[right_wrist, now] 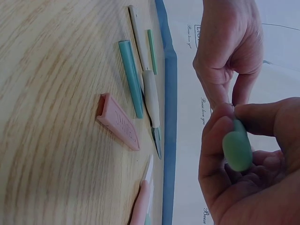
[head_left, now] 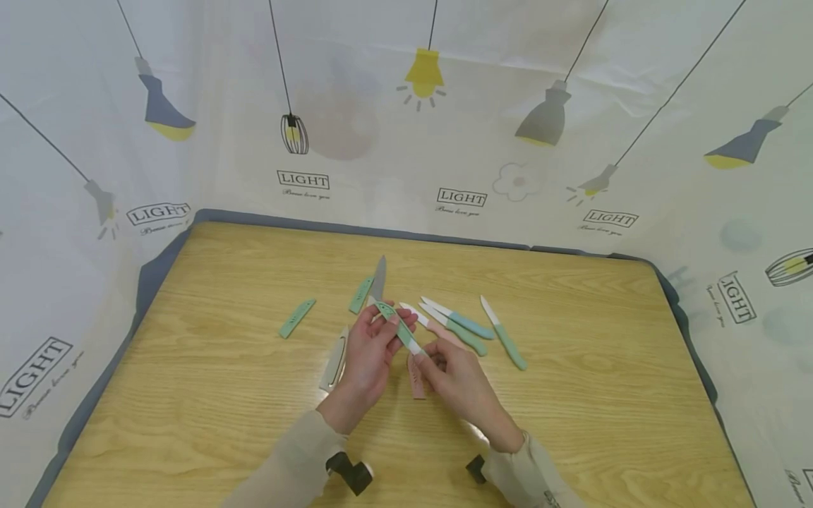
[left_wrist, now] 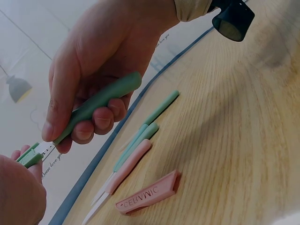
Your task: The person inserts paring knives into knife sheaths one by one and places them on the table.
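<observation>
Above the middle of the surface (head_left: 209, 402), the left hand (head_left: 367, 356) pinches a green sheath (head_left: 404, 334) and the right hand (head_left: 460, 374) grips a green knife (left_wrist: 99, 100); sheathing or unsheathing seems underway, and next the blade (head_left: 414, 348) needs, I think, straight, careful sliding.

On the bench (head_left: 603, 367), four paring knives (head_left: 470, 327) lie right of the held paring knife (left_wrist: 96, 103), two sheaths (head_left: 297, 319) left, a third sheath (head_left: 416, 381) before it, another knife (head_left: 379, 279) behind.
</observation>
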Action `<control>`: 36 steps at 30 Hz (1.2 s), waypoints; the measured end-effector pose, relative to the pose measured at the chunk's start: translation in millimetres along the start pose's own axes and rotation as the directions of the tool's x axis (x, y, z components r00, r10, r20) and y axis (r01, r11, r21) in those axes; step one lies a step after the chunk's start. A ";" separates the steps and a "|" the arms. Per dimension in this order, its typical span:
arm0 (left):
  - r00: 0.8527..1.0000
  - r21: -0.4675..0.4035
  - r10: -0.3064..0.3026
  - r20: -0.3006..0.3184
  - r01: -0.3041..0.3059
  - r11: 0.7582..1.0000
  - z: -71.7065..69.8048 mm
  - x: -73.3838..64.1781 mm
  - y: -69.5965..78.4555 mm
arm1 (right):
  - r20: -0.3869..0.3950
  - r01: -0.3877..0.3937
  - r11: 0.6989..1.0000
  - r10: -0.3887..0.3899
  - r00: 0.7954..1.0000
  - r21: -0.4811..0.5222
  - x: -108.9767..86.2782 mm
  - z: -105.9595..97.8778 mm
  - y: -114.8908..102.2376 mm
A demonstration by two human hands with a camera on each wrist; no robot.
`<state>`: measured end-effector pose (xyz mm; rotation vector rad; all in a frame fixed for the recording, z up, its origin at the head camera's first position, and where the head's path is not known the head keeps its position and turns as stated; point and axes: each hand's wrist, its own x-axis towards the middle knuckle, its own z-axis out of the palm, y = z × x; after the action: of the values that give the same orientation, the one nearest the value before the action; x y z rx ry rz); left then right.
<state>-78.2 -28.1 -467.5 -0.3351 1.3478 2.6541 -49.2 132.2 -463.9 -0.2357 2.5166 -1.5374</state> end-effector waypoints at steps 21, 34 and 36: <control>0.999 0.032 0.030 0.038 -0.031 0.999 7.2 -7.9 -14.4 | -0.047 -0.001 1.000 0.000 0.999 -0.018 -2.2 -1.5 -0.4; 0.999 -0.019 -0.005 -0.039 0.004 1.000 9.6 0.5 -11.9 | -0.148 0.098 0.892 -0.180 0.972 -0.440 -3.1 -5.9 9.0; 0.999 -0.018 -0.013 -0.036 0.012 1.000 9.4 1.0 -12.4 | -0.148 0.112 0.847 -0.218 0.965 -0.519 -4.2 -7.3 10.9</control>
<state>-77.6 -13.2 -472.1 -0.3938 1.3283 2.6637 -47.3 144.4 -470.1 -0.3948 3.1046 -0.9439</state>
